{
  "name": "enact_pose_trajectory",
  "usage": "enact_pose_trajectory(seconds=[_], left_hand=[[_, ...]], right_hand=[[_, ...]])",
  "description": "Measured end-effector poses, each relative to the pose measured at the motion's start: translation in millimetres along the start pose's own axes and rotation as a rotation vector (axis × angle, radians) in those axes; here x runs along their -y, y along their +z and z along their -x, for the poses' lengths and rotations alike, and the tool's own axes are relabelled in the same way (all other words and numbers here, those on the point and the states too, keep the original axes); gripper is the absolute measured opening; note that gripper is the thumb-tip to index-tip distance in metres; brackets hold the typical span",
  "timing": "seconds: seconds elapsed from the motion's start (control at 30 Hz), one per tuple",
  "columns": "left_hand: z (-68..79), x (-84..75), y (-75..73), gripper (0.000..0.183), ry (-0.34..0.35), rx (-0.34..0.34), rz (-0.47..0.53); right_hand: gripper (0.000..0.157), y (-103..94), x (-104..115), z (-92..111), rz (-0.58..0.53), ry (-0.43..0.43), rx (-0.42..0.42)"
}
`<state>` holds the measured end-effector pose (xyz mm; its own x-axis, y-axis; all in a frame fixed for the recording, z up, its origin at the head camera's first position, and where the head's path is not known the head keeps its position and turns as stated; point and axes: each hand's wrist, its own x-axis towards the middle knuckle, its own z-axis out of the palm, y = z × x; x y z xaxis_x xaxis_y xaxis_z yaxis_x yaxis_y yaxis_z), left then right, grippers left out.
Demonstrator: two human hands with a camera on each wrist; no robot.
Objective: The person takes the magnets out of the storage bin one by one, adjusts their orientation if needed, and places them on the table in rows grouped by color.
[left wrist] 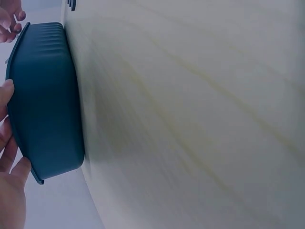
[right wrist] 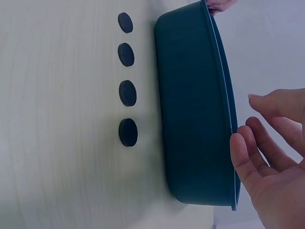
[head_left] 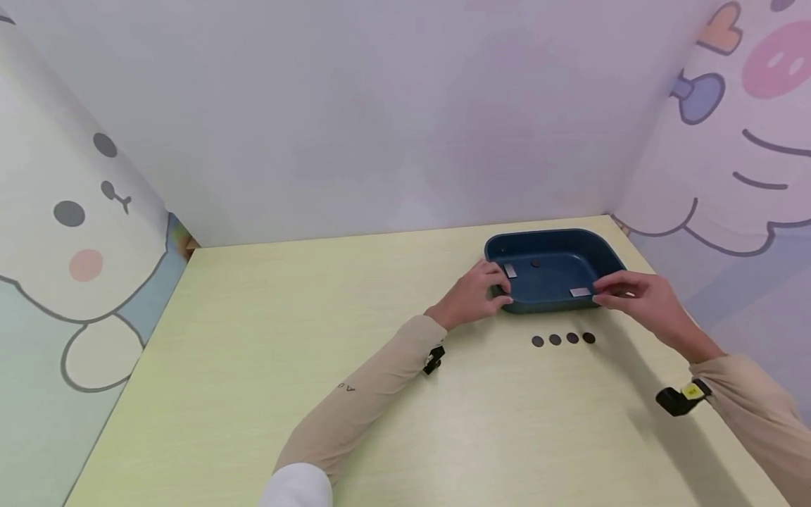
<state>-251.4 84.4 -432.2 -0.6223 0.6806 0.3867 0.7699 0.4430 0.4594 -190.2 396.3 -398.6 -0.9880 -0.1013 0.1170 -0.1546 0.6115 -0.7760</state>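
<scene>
A dark blue basin [head_left: 551,307] stands at the table's back right. Near its front-left corner my left hand [head_left: 476,290] grips the rim; the left wrist view has the thumb [left wrist: 6,91] at the rim and another fingertip [left wrist: 23,166] lower on it. By the front-right corner my right hand [head_left: 640,299] has loosely bent fingers; one fingertip [right wrist: 238,143] touches the rim, and the thumb [right wrist: 267,102] stands apart above it. Inside lie a small pale card [head_left: 510,270] near the left hand, another pale card [head_left: 579,291] by the right fingertips, and a small reddish-brown disc [head_left: 535,263].
Several dark round discs [head_left: 555,339] lie in a row on the pale wooden table [head_left: 285,338] in front of the basin. A white wall [head_left: 380,127] rises behind the table, and cartoon-printed panels [head_left: 747,141] flank both sides.
</scene>
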Motion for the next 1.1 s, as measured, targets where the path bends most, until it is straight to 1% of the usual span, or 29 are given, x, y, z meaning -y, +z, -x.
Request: enact_pose_trajectory(seconds=[0.2,0.37,0.63,0.87,1.1], left_hand=[[1.2,-0.4,-0.2,0.012,-0.005,-0.002,0.015],[1.1,0.2,1.2,0.012,-0.012,0.004,0.011],[1.5,0.0,-0.6,0.012,-0.013,0.002,0.007],[2.3,0.8,-0.5,0.010,-0.008,-0.006,0.006],[0.0,0.0,-0.6,0.011,0.011,-0.007,0.005]], right_hand=[[0.028,0.8,2,-8,0.035,0.004,-0.003],[0.028,2.3,5,-12,-0.003,0.015,0.015],[0.029,5.5,7,-20,-0.024,0.017,0.017],[0.023,5.8,4,-30,-0.044,-0.022,0.036],[0.027,6.9,0,-39,-0.047,0.024,0.017]])
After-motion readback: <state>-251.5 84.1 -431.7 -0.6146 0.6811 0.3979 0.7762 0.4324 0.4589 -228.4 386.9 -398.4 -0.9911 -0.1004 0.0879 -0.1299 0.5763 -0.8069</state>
